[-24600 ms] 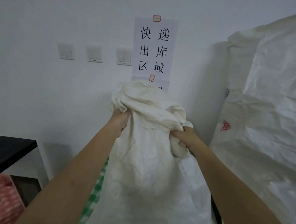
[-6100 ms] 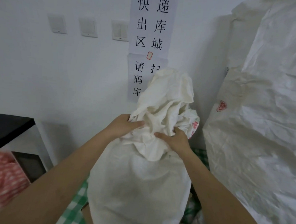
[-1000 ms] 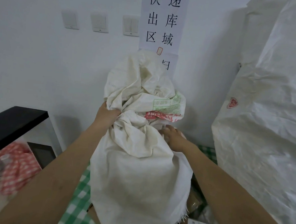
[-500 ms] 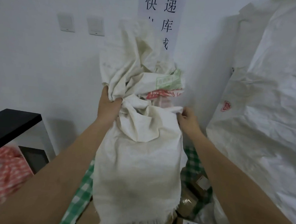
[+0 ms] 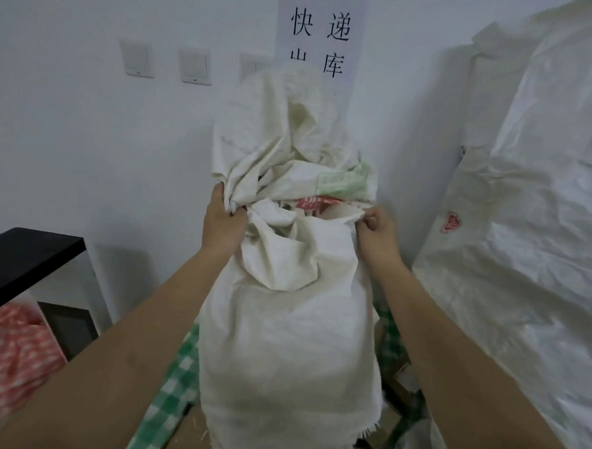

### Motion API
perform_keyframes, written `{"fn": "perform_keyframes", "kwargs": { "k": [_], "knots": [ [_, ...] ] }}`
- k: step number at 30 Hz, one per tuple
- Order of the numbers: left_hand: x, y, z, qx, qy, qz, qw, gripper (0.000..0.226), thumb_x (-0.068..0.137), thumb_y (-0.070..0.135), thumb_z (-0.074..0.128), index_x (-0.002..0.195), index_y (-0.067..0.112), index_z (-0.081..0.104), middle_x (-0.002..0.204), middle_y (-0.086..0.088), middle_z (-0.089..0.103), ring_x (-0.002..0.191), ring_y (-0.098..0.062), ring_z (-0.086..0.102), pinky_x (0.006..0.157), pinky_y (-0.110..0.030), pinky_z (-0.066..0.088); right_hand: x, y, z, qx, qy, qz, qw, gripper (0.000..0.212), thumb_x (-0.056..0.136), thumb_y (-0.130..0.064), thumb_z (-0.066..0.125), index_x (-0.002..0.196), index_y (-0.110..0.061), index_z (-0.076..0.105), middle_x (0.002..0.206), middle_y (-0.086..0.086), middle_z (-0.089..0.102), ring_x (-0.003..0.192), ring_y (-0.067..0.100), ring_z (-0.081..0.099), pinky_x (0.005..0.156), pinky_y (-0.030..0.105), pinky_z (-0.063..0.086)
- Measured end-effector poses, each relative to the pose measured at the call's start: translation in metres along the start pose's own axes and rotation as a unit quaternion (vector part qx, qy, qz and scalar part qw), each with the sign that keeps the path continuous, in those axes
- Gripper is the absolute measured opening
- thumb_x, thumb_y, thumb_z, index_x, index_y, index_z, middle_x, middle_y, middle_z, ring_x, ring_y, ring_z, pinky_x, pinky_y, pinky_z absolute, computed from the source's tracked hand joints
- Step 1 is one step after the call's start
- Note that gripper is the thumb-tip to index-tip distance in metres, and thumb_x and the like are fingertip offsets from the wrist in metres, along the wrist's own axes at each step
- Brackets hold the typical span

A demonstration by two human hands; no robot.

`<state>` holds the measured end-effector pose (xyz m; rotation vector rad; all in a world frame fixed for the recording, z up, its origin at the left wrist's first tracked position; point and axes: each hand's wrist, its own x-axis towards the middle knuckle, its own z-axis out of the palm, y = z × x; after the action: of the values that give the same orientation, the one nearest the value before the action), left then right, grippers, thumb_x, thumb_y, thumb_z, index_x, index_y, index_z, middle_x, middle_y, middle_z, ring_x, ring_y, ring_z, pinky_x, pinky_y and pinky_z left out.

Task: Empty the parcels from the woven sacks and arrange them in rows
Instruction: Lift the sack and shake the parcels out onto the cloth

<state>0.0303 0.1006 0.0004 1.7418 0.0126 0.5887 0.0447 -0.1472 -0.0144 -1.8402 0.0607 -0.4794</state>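
While both bare arms reach forward, the left hand [image 5: 223, 220] clenches a bunched fold of the crumpled off-white woven sack [image 5: 289, 327], and the right hand [image 5: 376, 228] pinches its upper edge. It hangs upside down, frayed mouth lowest, over brown cardboard parcels [image 5: 388, 431] on green-checked cloth [image 5: 173, 382].

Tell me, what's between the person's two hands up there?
In the head view, the bunched fabric of the woven sack spans between the left hand and right hand, both gripping it, with red and green printing showing just above.
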Motion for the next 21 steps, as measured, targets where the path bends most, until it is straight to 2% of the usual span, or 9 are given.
{"fn": "perform_keyframes", "kwargs": {
  "k": [2,4,7,9,12,14,17,18,21],
  "knots": [
    [-0.001,-0.004,0.001,0.014,-0.003,0.010,1.000,0.036,0.089,0.002,0.044,0.122,0.016,0.046,0.096,0.005,0.054,0.086,-0.013,0.054,0.071,-0.020,0.041,-0.001,0.022,-0.003,-0.102,-0.064,0.062,0.991,0.023,0.092,-0.001,0.047,0.075,-0.016,0.047,0.084,0.014,0.060,0.076,0.026,0.056,0.066,0.037,0.050],
    [-0.003,-0.008,0.002,0.033,-0.014,0.011,0.999,0.032,0.088,0.001,0.043,0.117,0.014,0.046,0.089,0.004,0.052,0.079,-0.015,0.053,0.062,-0.018,0.041,-0.009,0.045,-0.008,-0.218,-0.137,0.136,0.957,0.022,0.091,-0.001,0.048,0.074,-0.015,0.048,0.090,0.021,0.060,0.075,0.029,0.056,0.060,0.038,0.053],
    [0.003,-0.009,0.005,0.044,-0.030,0.012,0.999,0.028,0.089,0.002,0.044,0.115,0.013,0.046,0.092,-0.002,0.054,0.083,-0.020,0.054,0.062,-0.020,0.042,-0.011,0.039,-0.014,-0.304,-0.143,0.091,0.938,0.018,0.091,0.000,0.047,0.079,-0.012,0.052,0.089,0.016,0.060,0.082,0.032,0.059,0.066,0.038,0.052],
    [0.011,-0.006,0.006,0.046,-0.026,0.021,0.998,0.035,0.089,0.007,0.045,0.123,0.013,0.046,0.105,-0.008,0.056,0.092,-0.023,0.056,0.072,-0.025,0.044,-0.004,0.014,-0.015,-0.255,-0.100,-0.001,0.962,0.018,0.089,0.004,0.045,0.089,-0.008,0.058,0.087,0.012,0.062,0.082,0.028,0.059,0.068,0.029,0.047],
    [0.019,0.001,0.008,0.024,-0.007,0.033,0.999,0.042,0.086,0.007,0.044,0.127,0.016,0.044,0.113,-0.012,0.054,0.099,-0.025,0.055,0.082,-0.031,0.045,0.000,-0.015,-0.015,-0.081,-0.037,-0.072,0.993,0.014,0.091,0.000,0.047,0.089,-0.011,0.056,0.086,0.004,0.062,0.077,0.012,0.056,0.063,0.016,0.043],
    [0.019,0.002,0.009,0.025,-0.005,0.048,0.999,0.040,0.086,0.006,0.044,0.125,0.016,0.045,0.111,-0.013,0.054,0.099,-0.025,0.055,0.086,-0.033,0.046,0.002,-0.005,-0.019,-0.128,-0.075,-0.047,0.988,0.016,0.091,0.001,0.046,0.099,-0.008,0.057,0.097,0.011,0.064,0.088,0.022,0.060,0.070,0.026,0.047],
    [0.019,-0.001,0.011,0.059,-0.023,0.072,0.995,0.033,0.087,0.005,0.044,0.119,0.014,0.047,0.107,-0.017,0.054,0.093,-0.026,0.056,0.079,-0.032,0.046,-0.006,0.022,-0.024,-0.358,-0.203,0.063,0.909,0.010,0.094,-0.004,0.045,0.100,-0.009,0.051,0.101,0.017,0.059,0.085,0.032,0.057,0.065,0.034,0.048],
    [0.019,-0.001,0.012,0.065,-0.027,0.077,0.995,0.032,0.087,0.005,0.044,0.118,0.013,0.047,0.106,-0.018,0.054,0.090,-0.026,0.056,0.076,-0.031,0.045,-0.006,0.022,-0.023,-0.354,-0.202,0.061,0.911,0.011,0.094,-0.005,0.044,0.102,-0.010,0.051,0.101,0.016,0.059,0.084,0.030,0.056,0.064,0.032,0.047],
    [0.021,0.001,0.012,0.066,-0.027,0.087,0.994,0.031,0.087,0.002,0.043,0.116,0.011,0.047,0.105,-0.020,0.053,0.087,-0.026,0.054,0.072,-0.029,0.041,-0.009,0.001,-0.012,-0.206,-0.129,-0.051,0.969,0.027,0.093,-0.003,0.045,0.116,-0.011,0.058,0.106,0.004,0.062,0.093,0.020,0.056,0.076,0.026,0.042]
  ]
}}
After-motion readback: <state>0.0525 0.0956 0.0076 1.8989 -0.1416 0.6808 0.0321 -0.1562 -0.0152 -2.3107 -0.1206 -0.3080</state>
